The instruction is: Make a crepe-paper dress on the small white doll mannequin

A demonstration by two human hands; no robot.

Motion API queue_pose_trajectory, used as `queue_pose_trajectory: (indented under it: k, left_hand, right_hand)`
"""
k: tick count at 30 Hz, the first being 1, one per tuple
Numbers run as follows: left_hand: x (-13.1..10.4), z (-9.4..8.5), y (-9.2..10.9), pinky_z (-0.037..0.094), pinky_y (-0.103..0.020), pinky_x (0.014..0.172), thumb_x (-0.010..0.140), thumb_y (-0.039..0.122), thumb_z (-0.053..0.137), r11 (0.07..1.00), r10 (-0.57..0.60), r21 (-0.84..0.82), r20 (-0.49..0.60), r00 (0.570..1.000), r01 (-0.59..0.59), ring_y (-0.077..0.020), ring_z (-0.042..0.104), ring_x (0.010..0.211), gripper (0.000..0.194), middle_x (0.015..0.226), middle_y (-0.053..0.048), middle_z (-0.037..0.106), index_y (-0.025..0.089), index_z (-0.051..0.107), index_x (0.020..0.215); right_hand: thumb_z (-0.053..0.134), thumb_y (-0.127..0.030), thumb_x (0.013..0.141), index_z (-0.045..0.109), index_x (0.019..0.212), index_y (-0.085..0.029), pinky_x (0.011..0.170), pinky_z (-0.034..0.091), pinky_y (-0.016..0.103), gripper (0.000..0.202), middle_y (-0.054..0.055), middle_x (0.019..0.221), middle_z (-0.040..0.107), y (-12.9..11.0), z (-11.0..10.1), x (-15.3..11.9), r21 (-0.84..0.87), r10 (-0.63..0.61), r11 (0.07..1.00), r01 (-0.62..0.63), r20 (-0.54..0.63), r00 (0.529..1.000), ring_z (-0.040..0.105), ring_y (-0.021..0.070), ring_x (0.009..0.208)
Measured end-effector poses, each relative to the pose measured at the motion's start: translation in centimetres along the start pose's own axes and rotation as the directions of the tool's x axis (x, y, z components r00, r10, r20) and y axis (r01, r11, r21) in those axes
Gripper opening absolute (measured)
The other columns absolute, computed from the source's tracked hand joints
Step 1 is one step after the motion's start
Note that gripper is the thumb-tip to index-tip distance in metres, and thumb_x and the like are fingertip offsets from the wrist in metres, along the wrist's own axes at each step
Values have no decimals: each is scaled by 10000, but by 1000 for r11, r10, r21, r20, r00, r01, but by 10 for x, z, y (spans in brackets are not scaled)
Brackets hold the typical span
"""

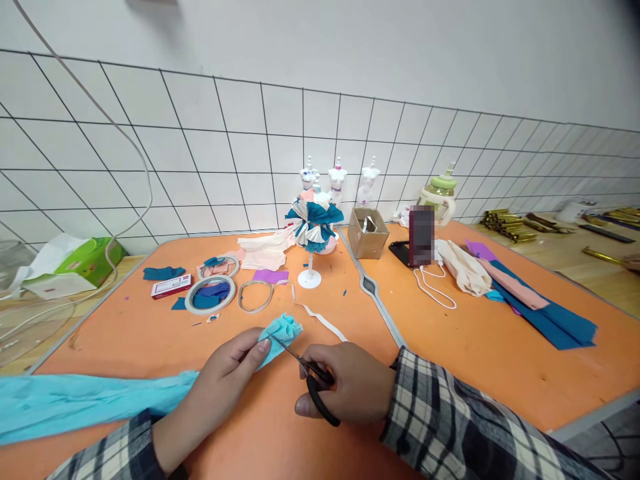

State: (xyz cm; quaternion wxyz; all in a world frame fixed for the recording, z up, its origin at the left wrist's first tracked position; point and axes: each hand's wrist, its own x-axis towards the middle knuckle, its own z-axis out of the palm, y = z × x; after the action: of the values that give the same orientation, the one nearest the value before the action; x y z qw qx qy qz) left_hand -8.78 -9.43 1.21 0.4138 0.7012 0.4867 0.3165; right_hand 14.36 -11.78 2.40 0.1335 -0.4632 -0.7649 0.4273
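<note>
Pinched in my left hand (233, 373) is the gathered end of a light-blue crepe paper strip (95, 403), whose long tail runs off to the left under my forearm. My right hand (345, 383) holds black-handled scissors (316, 390) by the loops. Their blades reach into the blue paper beside my left thumb. Just beyond my hands, a small dress form (311, 263) on a white stand wears a ruffled teal and white paper dress (316, 222). A white ribbon (324, 322) lies on the table behind the scissors.
On the orange table (150, 347) are tape rolls (189, 297), a red-and-white box (171, 286), a cardboard box (369, 243), a phone (421, 237) and paper strips (555, 320). Behind stand white dress forms (370, 180) and a green-lidded bottle (443, 190). A tissue pack (90, 263) sits left.
</note>
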Motion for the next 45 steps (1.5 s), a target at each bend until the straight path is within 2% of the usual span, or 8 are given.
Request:
queue_pose_trajectory:
  k: [6, 10, 18, 22, 26, 34, 37, 45]
  left_hand:
    - [-4, -1, -1, 472, -246, 616, 928, 502, 494, 1000, -19, -24, 60, 998, 20, -176, 565, 642, 324, 712, 7, 636, 224, 639, 849]
    - [-3, 1, 0, 503, -286, 827, 908, 522, 519, 999, 6, -53, 13, 1000, -5, -242, 624, 944, 326, 913, -23, 697, 234, 666, 956]
    - [0, 2, 1, 470, -311, 936, 902, 504, 547, 998, -24, -50, 20, 1000, 25, -260, 605, 1078, 319, 1064, -32, 702, 233, 660, 1026]
    - [-2, 4, -1, 493, -284, 774, 914, 535, 509, 997, -29, -75, -26, 999, 27, -220, 604, 866, 339, 871, -16, 670, 225, 646, 916]
    - [-1, 5, -3, 403, -236, 565, 903, 572, 505, 995, -65, -82, -28, 998, 62, -146, 447, 601, 386, 652, 37, 488, 212, 570, 780]
    - [-1, 5, -7, 384, -233, 581, 908, 560, 512, 986, -96, -142, -13, 995, 93, -141, 420, 627, 352, 702, 35, 485, 217, 566, 847]
    - [-3, 5, -8, 371, -233, 553, 914, 582, 488, 978, -97, -190, -34, 995, 89, -138, 407, 599, 390, 668, 39, 462, 217, 536, 786]
    - [-1, 4, -5, 365, -221, 531, 909, 595, 485, 984, -121, -134, -39, 992, 115, -130, 419, 591, 431, 653, 40, 455, 198, 546, 752]
  right_hand:
    - [724, -506, 742, 597, 964, -232, 535, 304, 213, 375, -60, 695, 553, -2, -1, 0, -35, 21, 999, -22, -25, 999, 469, 93, 593]
    - [718, -505, 749, 601, 1004, -236, 538, 306, 211, 389, -61, 691, 561, -3, -1, 0, -33, 23, 999, -22, 15, 1000, 489, 96, 596]
    - [721, -507, 747, 624, 965, -240, 516, 304, 212, 358, -66, 651, 551, -1, 4, 0, -9, -2, 1000, 2, -28, 1000, 482, 94, 567]
    - [718, -520, 753, 628, 962, -232, 520, 305, 215, 367, -55, 676, 583, 1, 7, 1, 8, -2, 1000, 2, -42, 999, 489, 95, 576]
    - [726, -502, 757, 648, 979, -232, 535, 300, 221, 359, -53, 680, 582, 1, 10, 1, 8, 18, 1000, -18, -58, 998, 481, 92, 587]
    - [738, -483, 746, 663, 972, -247, 537, 305, 218, 335, -69, 652, 549, 2, 11, 0, 44, -1, 999, 4, -69, 998, 459, 88, 581]
    - [733, -486, 755, 659, 962, -244, 531, 306, 214, 328, -69, 645, 541, 3, 11, 1, 65, -12, 998, 16, -65, 998, 457, 86, 577]
    - [733, -472, 759, 652, 925, -237, 512, 302, 209, 299, -73, 619, 531, 4, 11, 1, 96, -19, 995, 23, -40, 999, 463, 83, 560]
